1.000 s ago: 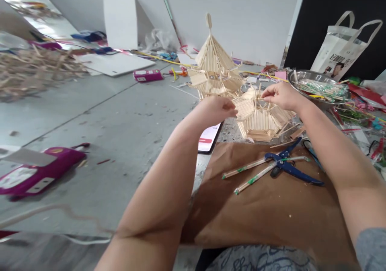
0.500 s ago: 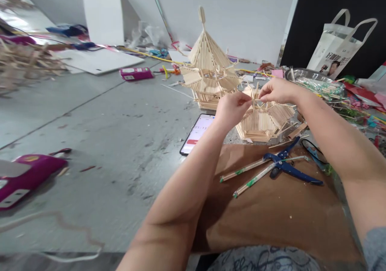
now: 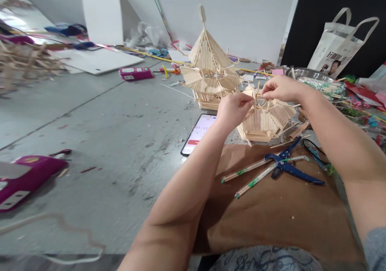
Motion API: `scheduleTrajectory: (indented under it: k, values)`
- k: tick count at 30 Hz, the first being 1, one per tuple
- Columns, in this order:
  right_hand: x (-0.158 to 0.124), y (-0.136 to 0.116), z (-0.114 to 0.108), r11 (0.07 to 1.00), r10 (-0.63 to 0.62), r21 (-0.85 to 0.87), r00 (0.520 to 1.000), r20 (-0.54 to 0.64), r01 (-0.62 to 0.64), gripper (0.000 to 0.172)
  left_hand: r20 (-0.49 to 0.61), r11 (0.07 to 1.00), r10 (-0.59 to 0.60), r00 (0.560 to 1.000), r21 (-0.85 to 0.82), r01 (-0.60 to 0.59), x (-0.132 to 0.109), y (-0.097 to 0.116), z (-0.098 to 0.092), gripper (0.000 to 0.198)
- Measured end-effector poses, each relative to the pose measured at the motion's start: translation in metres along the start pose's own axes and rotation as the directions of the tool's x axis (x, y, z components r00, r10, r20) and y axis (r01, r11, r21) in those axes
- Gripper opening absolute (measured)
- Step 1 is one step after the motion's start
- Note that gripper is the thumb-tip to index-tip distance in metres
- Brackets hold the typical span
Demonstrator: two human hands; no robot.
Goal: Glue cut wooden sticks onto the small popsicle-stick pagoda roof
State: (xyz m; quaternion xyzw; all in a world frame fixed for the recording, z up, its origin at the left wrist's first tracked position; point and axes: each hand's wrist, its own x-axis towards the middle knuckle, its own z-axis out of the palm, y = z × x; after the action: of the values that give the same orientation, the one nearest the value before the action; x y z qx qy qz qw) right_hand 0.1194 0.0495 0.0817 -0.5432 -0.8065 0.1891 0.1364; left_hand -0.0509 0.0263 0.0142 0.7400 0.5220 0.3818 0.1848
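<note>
Wooden-stick roof piece sits on floor, at far edge of brown paper sheet, wide base down so it stays steady. Left hand steadies near side, fingers pinched on upright thin stick at top. Right hand pinches same top from other side, fingers closed. Stick long axis roughly vertical, tip up. Blue cutter lies just beside on paper. Phone left of sheet. Finished tower stands behind.
</note>
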Motion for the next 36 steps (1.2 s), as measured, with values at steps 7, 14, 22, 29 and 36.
scheduleTrajectory:
  k: [7,14,22,29,36]
  values:
    - [-0.072,0.031,-0.005,0.988,0.052,0.154,0.97,-0.236,-0.016,0.018,-0.074,0.998,0.035,0.997,0.045,-0.031,-0.008,0.006,-0.013,0.026]
    - [-0.117,0.09,0.036,0.965,0.261,0.019,0.955,-0.139,-0.261,0.018,-0.112,0.981,0.191,0.975,0.011,-0.191,-0.036,0.038,-0.02,0.025]
    - [-0.107,0.106,0.083,0.943,0.238,-0.242,0.971,0.016,-0.227,0.023,0.318,0.93,0.355,0.879,-0.023,-0.367,-0.062,0.056,0.011,0.025]
    - [-0.094,0.109,0.09,0.823,0.22,-0.531,0.975,-0.03,-0.202,0.033,0.585,0.874,0.335,0.739,0.102,-0.476,-0.079,0.047,0.037,0.023]
    - [-0.072,0.112,0.095,0.777,0.271,-0.588,0.963,-0.009,-0.224,0.032,0.607,0.886,0.285,0.742,0.129,-0.446,-0.083,0.038,0.041,0.024]
